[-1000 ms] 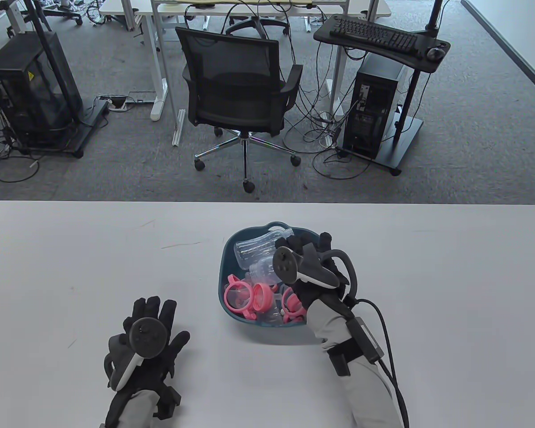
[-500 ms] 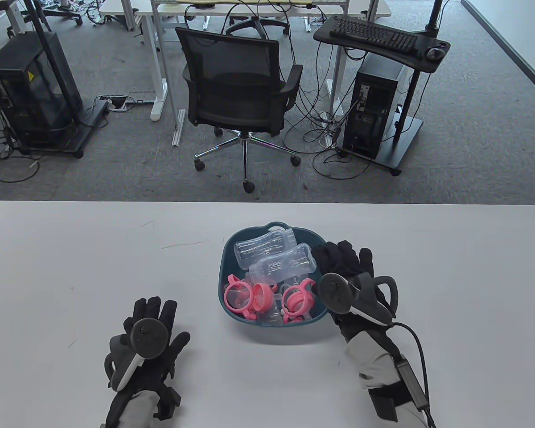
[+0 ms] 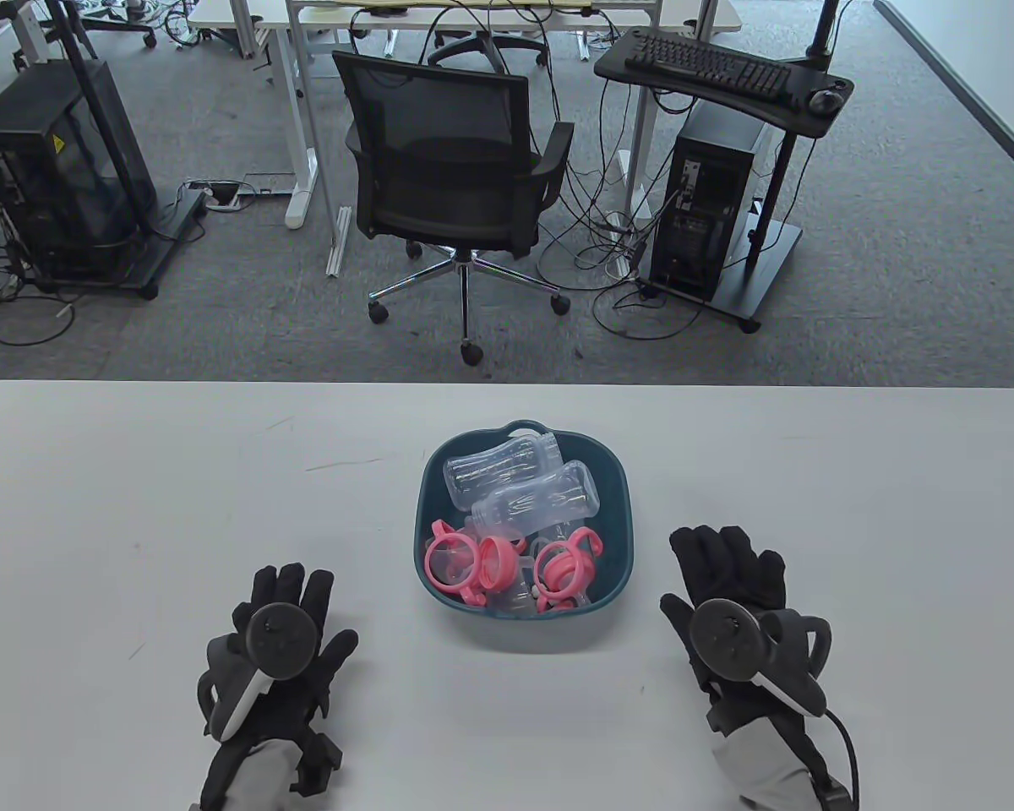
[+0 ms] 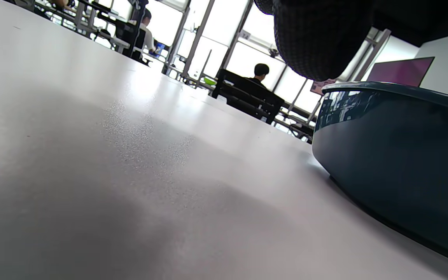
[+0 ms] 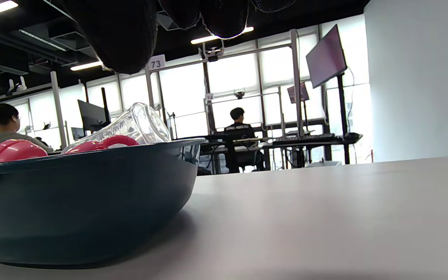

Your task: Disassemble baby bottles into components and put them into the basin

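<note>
The dark teal basin [image 3: 624, 498] sits mid-table with two clear bottle bodies [image 3: 532, 498] at its far side and several pink handled collars [image 3: 460, 564] at its near side. My left hand [image 3: 291, 596] lies flat on the table left of the basin, fingers straight, holding nothing. My right hand [image 3: 727, 562] lies flat to the right of the basin, fingers straight and empty. In the left wrist view the basin's wall [image 4: 395, 163] fills the right side. In the right wrist view the basin [image 5: 80, 202] stands at the left, with a clear bottle [image 5: 138, 126] and pink parts [image 5: 12, 151] over its rim.
The white table [image 3: 135, 507] ends at a far edge beyond the basin. Past it stand a black office chair [image 3: 448, 169], a computer tower on a cart [image 3: 710, 220] and a keyboard tray [image 3: 710, 63]. People sit at desks in the background of the wrist views.
My right hand has left the basin, moved right and toward me, and settled flat on the table. A second clear bottle now lies in the basin. The left hand has stayed still.
</note>
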Demonstrator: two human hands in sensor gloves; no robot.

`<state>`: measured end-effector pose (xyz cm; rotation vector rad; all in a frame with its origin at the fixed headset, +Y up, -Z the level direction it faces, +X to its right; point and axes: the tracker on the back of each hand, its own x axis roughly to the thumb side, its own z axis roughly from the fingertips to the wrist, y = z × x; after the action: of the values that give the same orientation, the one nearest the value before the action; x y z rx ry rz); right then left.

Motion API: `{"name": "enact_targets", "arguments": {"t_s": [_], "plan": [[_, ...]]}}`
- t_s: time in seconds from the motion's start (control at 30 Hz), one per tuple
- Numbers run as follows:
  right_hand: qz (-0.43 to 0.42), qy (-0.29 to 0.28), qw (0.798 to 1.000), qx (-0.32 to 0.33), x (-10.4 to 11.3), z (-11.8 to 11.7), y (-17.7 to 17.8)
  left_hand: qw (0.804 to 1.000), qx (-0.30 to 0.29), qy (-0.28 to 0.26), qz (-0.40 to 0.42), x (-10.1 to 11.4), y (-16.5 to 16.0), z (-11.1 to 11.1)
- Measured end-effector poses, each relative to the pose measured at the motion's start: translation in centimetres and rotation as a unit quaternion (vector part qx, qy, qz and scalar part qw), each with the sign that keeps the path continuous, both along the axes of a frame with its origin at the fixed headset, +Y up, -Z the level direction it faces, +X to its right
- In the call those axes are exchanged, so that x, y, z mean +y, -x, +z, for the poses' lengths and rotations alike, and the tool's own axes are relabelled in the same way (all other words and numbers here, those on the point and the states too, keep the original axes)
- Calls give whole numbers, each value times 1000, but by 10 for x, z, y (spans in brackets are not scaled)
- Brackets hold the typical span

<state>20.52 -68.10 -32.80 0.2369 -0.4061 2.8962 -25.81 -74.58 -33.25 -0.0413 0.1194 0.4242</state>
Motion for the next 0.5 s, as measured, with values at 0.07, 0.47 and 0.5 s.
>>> {"name": "enact_targets", "arguments": {"t_s": [0.07, 0.47, 0.5], "plan": [[-6, 4, 1000, -5, -6, 4, -4, 1000, 1, 0, 1, 0, 0, 0], [-15, 23, 999, -23, -30, 8, -20, 1000, 8, 9, -1, -3, 1, 0], [-16, 26, 999, -24, -32, 8, -21, 1000, 9, 10, -1, -3, 1, 0]]}}
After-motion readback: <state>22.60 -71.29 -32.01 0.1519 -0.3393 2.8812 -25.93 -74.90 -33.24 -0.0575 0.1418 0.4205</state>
